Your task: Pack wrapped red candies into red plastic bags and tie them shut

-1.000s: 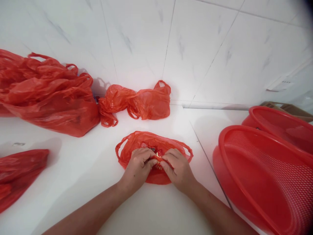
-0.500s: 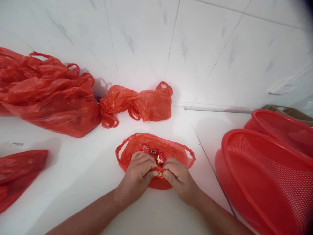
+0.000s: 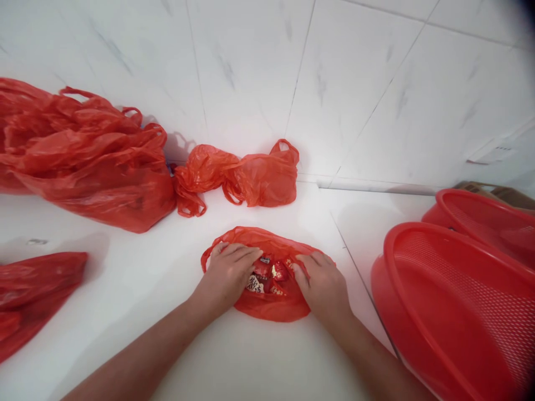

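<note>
A red plastic bag (image 3: 276, 309) lies on the white table with its mouth spread open. Inside it show several small red packets (image 3: 278, 272) with gold and white print, like wrapped sweets. My left hand (image 3: 229, 273) rests over the bag's left side, fingers stretched toward the packets and thumb apart, covering most of the left handle. On the other side, my right hand (image 3: 324, 278) touches the bag's right rim with its fingers and thumb apart. It hides the right handle.
A large heap of red bags (image 3: 92, 161) stands at the back left, with a small crumpled red bag (image 3: 267, 178) beside it. Another red bag (image 3: 37, 295) lies at the left edge. Red mesh baskets (image 3: 438, 312) stand on the right, before a tiled wall (image 3: 251, 67).
Both hands have let go of the bag's near rim and moved apart to its sides. The mouth is wider, and more packets show inside.
</note>
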Tool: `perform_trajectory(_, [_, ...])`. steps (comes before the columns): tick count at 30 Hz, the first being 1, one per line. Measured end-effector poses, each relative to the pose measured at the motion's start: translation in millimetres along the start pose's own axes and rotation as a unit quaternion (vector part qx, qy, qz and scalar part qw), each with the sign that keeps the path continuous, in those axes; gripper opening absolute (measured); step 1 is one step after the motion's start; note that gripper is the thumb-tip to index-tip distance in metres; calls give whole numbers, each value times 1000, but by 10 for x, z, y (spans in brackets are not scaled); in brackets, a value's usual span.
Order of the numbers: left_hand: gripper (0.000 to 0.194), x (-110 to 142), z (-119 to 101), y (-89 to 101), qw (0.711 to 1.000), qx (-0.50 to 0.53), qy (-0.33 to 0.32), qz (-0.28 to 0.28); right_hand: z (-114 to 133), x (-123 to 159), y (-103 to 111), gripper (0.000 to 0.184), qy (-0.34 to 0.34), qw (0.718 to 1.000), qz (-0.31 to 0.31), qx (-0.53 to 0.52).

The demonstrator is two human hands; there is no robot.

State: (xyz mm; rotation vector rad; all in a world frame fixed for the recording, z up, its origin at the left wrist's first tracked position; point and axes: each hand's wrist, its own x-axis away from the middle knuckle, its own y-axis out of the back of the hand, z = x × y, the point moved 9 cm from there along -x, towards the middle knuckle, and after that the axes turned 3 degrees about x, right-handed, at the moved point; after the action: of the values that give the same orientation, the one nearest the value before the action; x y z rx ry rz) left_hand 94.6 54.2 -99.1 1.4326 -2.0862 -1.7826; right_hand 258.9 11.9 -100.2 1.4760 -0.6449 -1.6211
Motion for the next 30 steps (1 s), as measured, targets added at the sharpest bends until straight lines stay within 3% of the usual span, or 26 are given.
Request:
perform_trajectory(6, [58, 69, 112, -178, 994, 10, 60, 86, 289, 44, 77, 15, 75, 996, 23, -47])
perform_trajectory(11, [61, 78, 127, -205, 992, 2, 74, 102, 388, 143, -99, 12, 81, 992, 88, -34])
perform_trajectory(18, [56, 45, 125, -136, 995, 2, 59, 83, 384, 141, -99, 9, 85, 994, 68, -24])
perform_trajectory(26, [51, 36, 124, -16, 996, -54, 65, 38, 398, 142, -141, 6, 80, 989, 115, -36])
perform_trajectory(30, [51, 38, 137, -3, 995, -66, 70, 23, 332, 127, -107, 13, 57, 991, 112, -49])
